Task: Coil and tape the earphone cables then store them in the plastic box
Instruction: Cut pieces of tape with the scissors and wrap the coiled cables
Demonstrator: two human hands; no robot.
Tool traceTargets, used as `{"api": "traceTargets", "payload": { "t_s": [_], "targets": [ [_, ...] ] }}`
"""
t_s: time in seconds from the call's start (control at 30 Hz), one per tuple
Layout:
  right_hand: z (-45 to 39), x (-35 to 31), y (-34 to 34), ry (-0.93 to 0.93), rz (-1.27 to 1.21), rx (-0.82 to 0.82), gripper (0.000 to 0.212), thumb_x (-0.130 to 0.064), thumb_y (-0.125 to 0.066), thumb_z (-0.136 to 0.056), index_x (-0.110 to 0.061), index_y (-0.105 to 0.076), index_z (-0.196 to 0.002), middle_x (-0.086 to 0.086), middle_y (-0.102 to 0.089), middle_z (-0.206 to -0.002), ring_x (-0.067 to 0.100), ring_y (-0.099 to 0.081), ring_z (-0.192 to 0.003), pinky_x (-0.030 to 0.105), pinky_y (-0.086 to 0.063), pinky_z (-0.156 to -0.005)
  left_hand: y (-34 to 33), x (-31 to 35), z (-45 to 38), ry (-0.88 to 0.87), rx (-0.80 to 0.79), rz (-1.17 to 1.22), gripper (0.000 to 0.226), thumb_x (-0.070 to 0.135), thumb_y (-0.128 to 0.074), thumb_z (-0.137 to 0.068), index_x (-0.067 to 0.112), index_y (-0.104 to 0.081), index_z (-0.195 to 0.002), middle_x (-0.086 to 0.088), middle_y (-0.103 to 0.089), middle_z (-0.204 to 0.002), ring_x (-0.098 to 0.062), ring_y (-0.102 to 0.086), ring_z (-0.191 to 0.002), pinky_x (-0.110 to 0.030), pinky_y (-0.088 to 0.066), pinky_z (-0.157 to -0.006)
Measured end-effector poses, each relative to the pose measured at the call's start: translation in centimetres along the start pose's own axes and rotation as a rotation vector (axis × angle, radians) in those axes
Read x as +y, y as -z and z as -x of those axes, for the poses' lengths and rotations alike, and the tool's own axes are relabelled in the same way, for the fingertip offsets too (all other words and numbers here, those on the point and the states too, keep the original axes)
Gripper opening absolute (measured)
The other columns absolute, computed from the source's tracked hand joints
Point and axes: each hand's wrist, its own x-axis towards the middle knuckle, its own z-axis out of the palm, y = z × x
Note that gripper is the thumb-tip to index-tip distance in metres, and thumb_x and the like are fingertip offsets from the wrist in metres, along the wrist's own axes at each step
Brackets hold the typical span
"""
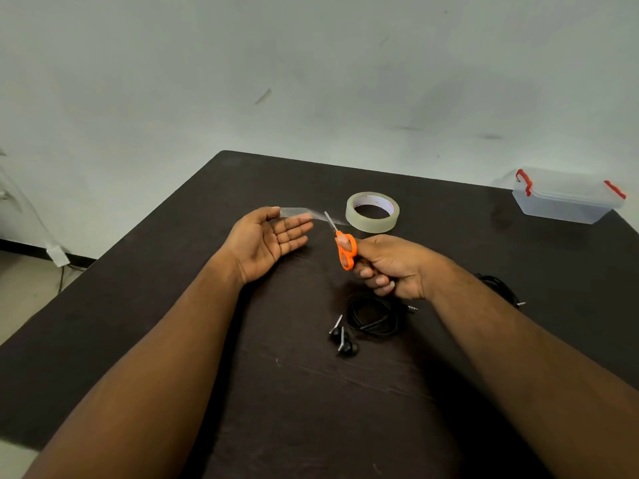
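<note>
A clear tape roll (pixel 372 212) lies flat on the dark table (pixel 173 323). A strip of clear tape (pixel 297 213) stretches from the roll to my left hand (pixel 268 242), whose thumb and forefinger pinch the strip's end while the other fingers are spread, palm up. My right hand (pixel 390 266) grips orange-handled scissors (pixel 345 248), with the blades at the strip between hand and roll. A coiled black earphone cable (pixel 373 318) with two earbuds (pixel 342 340) lies below my right hand. A second black cable (pixel 501 288) shows behind my right forearm, partly hidden.
A clear plastic box (pixel 563 197) with red clips and its lid on stands at the table's far right corner. A pale wall rises behind the table. The floor and a taped-down cable (pixel 57 257) show at the left past the table edge.
</note>
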Motion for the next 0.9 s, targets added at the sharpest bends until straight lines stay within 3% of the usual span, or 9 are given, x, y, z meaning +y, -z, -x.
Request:
{"api": "traceTargets", "payload": {
  "t_s": [0.13,0.23,0.4,0.53,0.67,0.8,0.9],
  "targets": [
    [0.1,-0.4,-0.3,-0.055,0.013,-0.064,0.066,-0.078,-0.052,-0.066,-0.015,-0.064,-0.082,-0.005,-0.037,-0.053,0.002,-0.02,-0.033,0.011,-0.013,-0.035,0.0,0.0,-0.2,0.014,0.0,0.025,0.027,0.018,-0.033,-0.101,0.015,-0.049,-0.079,-0.027,-0.063,-0.122,-0.035,-0.063,-0.114,-0.047,-0.047,-0.1],
    [-0.2,-0.7,-0.3,-0.102,0.001,-0.083,0.083,-0.086,-0.044,-0.069,-0.01,-0.068,-0.093,-0.004,-0.038,-0.053,0.001,-0.02,-0.032,0.011,-0.013,-0.035,0.2,0.0,-0.3,0.02,0.01,0.034,0.026,0.019,-0.032,-0.102,0.013,-0.05,-0.084,-0.026,-0.064,-0.12,-0.034,-0.064,-0.113,-0.046,-0.049,-0.097],
    [-0.7,-1.3,-0.6,-0.114,0.001,-0.083,0.079,-0.083,-0.049,-0.071,-0.009,-0.069,-0.089,-0.004,-0.04,-0.052,0.002,-0.022,-0.032,0.011,-0.016,-0.035,0.4,0.0,-0.5,0.026,0.001,0.05,0.024,0.019,-0.032,-0.101,0.012,-0.049,-0.087,-0.026,-0.064,-0.12,-0.034,-0.065,-0.111,-0.044,-0.052,-0.093],
    [-1.3,-1.8,-1.2,-0.12,0.005,-0.095,0.075,-0.081,-0.05,-0.073,-0.009,-0.065,-0.09,-0.004,-0.041,-0.051,0.001,-0.021,-0.031,0.009,-0.017,-0.034,0.8,-0.1,-0.8,0.036,-0.018,0.072,0.022,0.02,-0.033,-0.1,0.009,-0.044,-0.116,-0.026,-0.065,-0.119,-0.033,-0.065,-0.111,-0.04,-0.058,-0.086],
    [-1.8,-2.0,-1.5,-0.136,0.01,-0.075,0.074,-0.079,-0.052,-0.074,-0.008,-0.064,-0.092,-0.003,-0.041,-0.051,0.001,-0.022,-0.031,0.01,-0.018,-0.033,0.9,-0.1,-0.8,0.036,-0.013,0.095,0.032,0.021,-0.033,-0.1,0.008,-0.04,-0.129,-0.025,-0.065,-0.119,-0.032,-0.066,-0.11,-0.039,-0.059,-0.082],
    [-2.2,-1.9,-1.5,-0.156,0.039,-0.045,0.075,-0.079,-0.053,-0.072,-0.008,-0.064,-0.092,-0.004,-0.041,-0.051,0.001,-0.023,-0.031,0.01,-0.019,-0.032,0.8,0.0,-0.7,0.024,-0.015,0.093,0.016,0.02,-0.033,-0.101,0.012,-0.045,-0.106,-0.025,-0.067,-0.116,-0.031,-0.068,-0.107,-0.038,-0.059,-0.081],
    [-2.5,-1.9,-1.4,-0.156,0.047,-0.021,0.074,-0.08,-0.054,-0.072,-0.009,-0.063,-0.091,-0.004,-0.041,-0.051,0.002,-0.023,-0.031,0.01,-0.018,-0.032,0.7,0.1,-0.7,0.026,-0.022,0.087,0.023,0.02,-0.032,-0.1,0.008,-0.042,-0.118,-0.024,-0.066,-0.118,-0.031,-0.067,-0.109,-0.038,-0.059,-0.083]
  ]
}}
